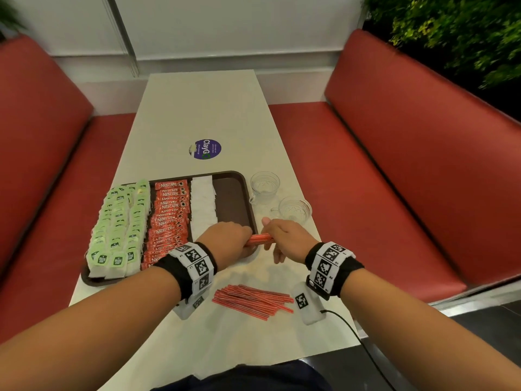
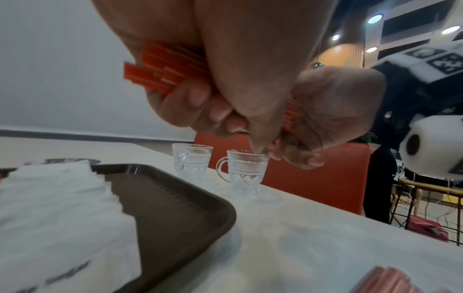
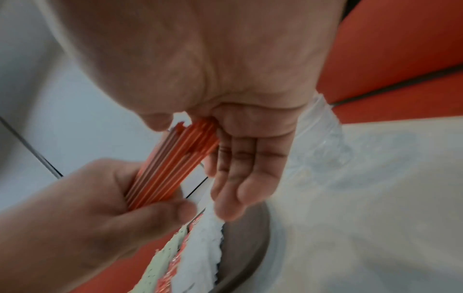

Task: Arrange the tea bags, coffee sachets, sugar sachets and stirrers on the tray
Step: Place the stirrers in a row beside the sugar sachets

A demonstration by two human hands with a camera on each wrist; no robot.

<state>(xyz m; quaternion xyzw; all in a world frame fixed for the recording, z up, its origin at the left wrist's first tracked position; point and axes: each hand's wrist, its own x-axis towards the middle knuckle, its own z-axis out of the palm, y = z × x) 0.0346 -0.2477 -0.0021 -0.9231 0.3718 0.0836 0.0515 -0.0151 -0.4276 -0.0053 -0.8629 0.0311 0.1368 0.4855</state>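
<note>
A brown tray (image 1: 231, 201) lies at the table's left. It holds rows of green tea bags (image 1: 121, 221), red coffee sachets (image 1: 169, 218) and white sugar sachets (image 1: 203, 207); its right strip is bare. Over the tray's near right corner my left hand (image 1: 228, 241) grips a bundle of red stirrers (image 1: 260, 239) held level. My right hand (image 1: 284, 238) presses its flat palm against the bundle's right end, fingers straight. The right wrist view shows the stirrer bundle (image 3: 170, 164) between the straight fingers (image 3: 245, 158) and the left hand (image 3: 87, 198). More loose stirrers (image 1: 253, 301) lie on the table nearer me.
Two small glass cups (image 1: 265, 186) (image 1: 294, 208) stand just right of the tray. A round purple sticker (image 1: 207, 149) sits beyond it. Red benches (image 1: 394, 179) flank the white table (image 1: 203, 108). A black cable (image 1: 352, 331) trails off the near right edge.
</note>
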